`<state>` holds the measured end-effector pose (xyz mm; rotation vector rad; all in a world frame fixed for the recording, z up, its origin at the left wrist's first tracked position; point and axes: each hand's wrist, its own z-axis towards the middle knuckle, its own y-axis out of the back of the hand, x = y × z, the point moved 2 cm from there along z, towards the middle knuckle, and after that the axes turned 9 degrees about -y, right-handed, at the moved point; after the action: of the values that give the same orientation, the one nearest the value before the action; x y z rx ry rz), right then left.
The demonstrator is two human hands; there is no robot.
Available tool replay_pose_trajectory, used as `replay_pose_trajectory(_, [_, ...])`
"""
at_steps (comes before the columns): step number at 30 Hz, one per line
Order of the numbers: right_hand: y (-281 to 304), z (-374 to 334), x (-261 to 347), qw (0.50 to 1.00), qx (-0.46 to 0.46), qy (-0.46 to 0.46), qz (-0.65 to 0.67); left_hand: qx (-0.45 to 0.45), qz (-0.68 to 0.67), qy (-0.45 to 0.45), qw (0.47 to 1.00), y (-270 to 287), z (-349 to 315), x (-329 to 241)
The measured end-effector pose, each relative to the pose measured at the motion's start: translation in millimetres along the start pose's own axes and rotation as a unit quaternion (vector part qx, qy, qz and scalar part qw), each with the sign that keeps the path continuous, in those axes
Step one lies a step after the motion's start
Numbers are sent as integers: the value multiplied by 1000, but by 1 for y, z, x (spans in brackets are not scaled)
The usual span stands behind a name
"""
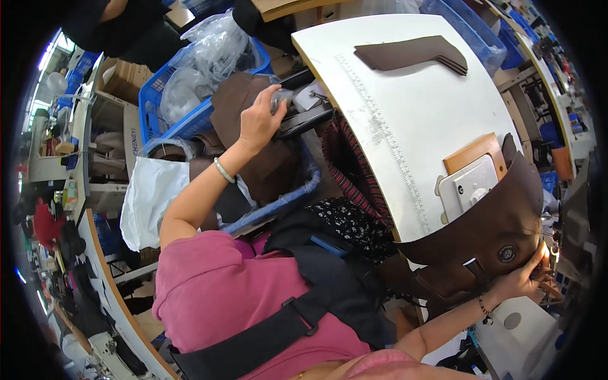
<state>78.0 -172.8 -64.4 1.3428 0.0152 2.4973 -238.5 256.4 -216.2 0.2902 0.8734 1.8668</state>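
Left of the white table (437, 107), our left hand (258, 123) is half curled; we cannot tell if it holds something. Our right hand (524, 280) grips the brown leather piece (484, 231) across the table's near end.

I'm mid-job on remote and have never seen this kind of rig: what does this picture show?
These are a person's two bare hands, seen from a camera worn on the head, looking down; its wide lens bends straight edges. The right hand holds a large brown piece with a round badge. The left hand is past the table's left edge, near brown sheets; whether it grips anything is unclear. On the white table are smaller brown pieces, stacked, and a pale plate.
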Motion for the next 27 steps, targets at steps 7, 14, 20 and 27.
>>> replay_pose_trajectory(7, [1, -4, 3, 1000, -7, -5, 15, -32, -15, 8, 999, 26, 24, -6])
replay_pose_trajectory(14, [6, 2, -11, 999, 25, 31, -13, -46, -33, -270, 961, 0, 120, -51])
replay_pose_trajectory(20, [11, 6, -8, 998, 29, 43, -18, -8, -11, -365, 931, -82, 244, -109])
replay_pose_trajectory(27, [2, -3, 7, 999, 12, 37, 1, -41, 56, -386, 920, -154, 341, -130])
